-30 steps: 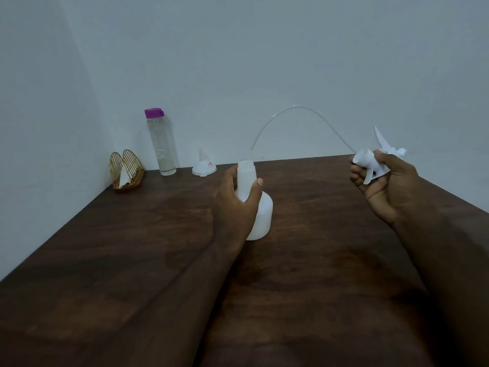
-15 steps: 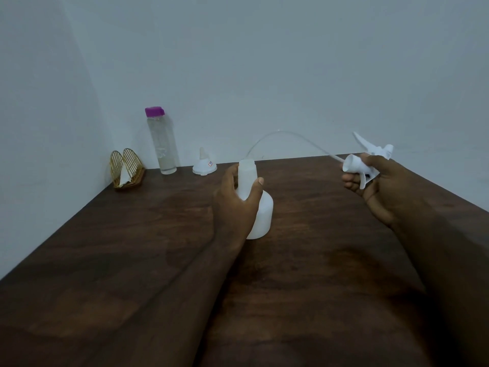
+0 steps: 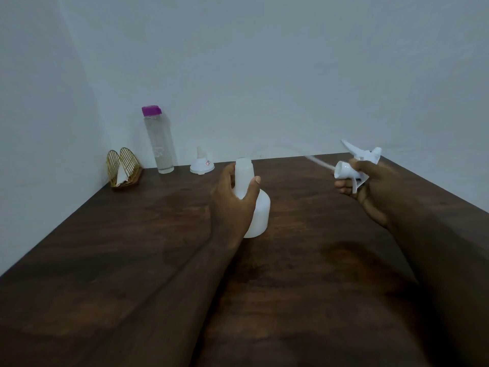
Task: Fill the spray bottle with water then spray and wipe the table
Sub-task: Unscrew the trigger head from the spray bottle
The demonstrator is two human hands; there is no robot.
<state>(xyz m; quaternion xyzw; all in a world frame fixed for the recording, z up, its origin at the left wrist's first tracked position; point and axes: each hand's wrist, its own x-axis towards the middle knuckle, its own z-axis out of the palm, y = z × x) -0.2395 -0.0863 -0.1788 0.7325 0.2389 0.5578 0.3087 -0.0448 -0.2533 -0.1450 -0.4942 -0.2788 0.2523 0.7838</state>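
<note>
Spray bottle (image 3: 260,213), uncapped and upright on the table (image 3: 132,260), is gripped round its neck by the curled fingers of the left hand (image 3: 232,205). Its trigger head (image 3: 346,169) is held well apart to the right, clasped in the right hand (image 3: 375,192); the blurred tube (image 3: 317,161) seemingly points toward it.

Left hand (image 3: 232,200) grips neck of open white spray bottle (image 3: 255,205), upright on dark wood table (image 3: 132,260), frame centre. Right hand (image 3: 370,186) holds spray head (image 3: 354,165), centre right; dip tube (image 3: 318,162) blurred. Water bottle (image 3: 160,141), funnel (image 3: 202,165), gold holder (image 3: 124,168) upper left.
</note>
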